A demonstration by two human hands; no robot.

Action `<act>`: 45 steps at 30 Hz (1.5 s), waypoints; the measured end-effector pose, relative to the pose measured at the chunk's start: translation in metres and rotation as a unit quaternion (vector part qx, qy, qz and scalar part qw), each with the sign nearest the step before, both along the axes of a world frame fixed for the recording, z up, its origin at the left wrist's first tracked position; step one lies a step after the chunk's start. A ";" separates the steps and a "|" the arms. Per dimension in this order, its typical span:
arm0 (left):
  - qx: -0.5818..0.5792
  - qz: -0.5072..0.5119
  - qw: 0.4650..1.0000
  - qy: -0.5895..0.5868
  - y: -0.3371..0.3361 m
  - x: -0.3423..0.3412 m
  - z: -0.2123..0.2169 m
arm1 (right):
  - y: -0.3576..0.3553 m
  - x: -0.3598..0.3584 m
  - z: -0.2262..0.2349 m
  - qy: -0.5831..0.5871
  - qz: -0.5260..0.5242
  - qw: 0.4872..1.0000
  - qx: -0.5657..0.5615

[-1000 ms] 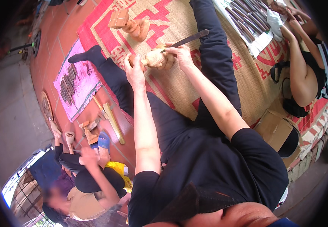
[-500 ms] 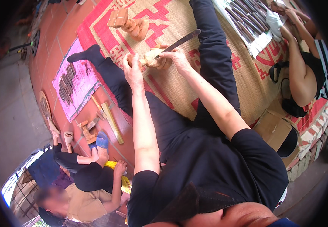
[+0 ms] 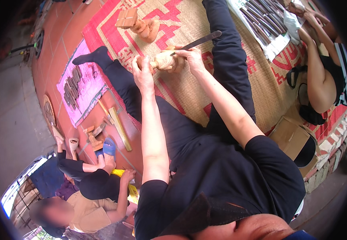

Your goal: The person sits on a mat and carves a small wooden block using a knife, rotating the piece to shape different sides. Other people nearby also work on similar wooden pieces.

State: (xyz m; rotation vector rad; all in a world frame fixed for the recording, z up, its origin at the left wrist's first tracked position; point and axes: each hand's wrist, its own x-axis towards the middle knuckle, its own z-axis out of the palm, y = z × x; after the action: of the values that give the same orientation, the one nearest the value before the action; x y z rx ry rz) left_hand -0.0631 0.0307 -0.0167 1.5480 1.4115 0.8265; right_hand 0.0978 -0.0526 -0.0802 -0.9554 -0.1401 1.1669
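My left hand (image 3: 143,76) is closed round the narrow end of a pale wood carving (image 3: 165,63) with rounded, swirling forms, held above the mat between my legs. In my right hand (image 3: 194,61) I grip a long, dark, flat tool (image 3: 204,40) with a rounded outer end. Its inner end lies against or just over the top of the carving; the exact contact is too small to tell. Beyond my hands, a second wood carving (image 3: 144,30) with a square block at one end rests on the mat.
A patterned straw mat (image 3: 189,94) lies under my legs. Left, a pink cloth (image 3: 79,108) bears several dark tools, near a wooden mallet (image 3: 119,129). One person (image 3: 91,210) sits lower left, another (image 3: 321,84) at right beside a cloth of tools (image 3: 261,24). A cardboard box (image 3: 287,136) stands right.
My right hand and the dark tool have shifted a little to the right, and the tool lies at a flatter angle. The carving stays in my left hand.
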 end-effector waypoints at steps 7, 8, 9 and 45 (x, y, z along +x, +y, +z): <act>-0.039 0.006 0.999 -0.004 0.003 -0.002 0.000 | -0.003 -0.007 0.008 -0.039 0.039 0.998 0.020; -0.027 0.004 1.000 -0.001 0.002 0.000 0.002 | -0.003 -0.004 0.003 -0.022 0.022 0.999 0.021; -0.015 0.001 1.000 0.001 -0.001 0.002 0.004 | -0.002 -0.001 -0.003 -0.005 0.005 1.000 0.021; -0.006 0.006 1.000 -0.006 -0.002 0.000 0.004 | -0.010 0.003 0.004 -0.049 0.026 0.998 0.017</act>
State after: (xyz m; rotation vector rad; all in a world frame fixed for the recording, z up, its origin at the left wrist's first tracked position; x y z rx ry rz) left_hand -0.0630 0.0283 -0.0127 1.5249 1.4157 0.8323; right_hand 0.1006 -0.0624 -0.0759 -0.9840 -0.2627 1.1618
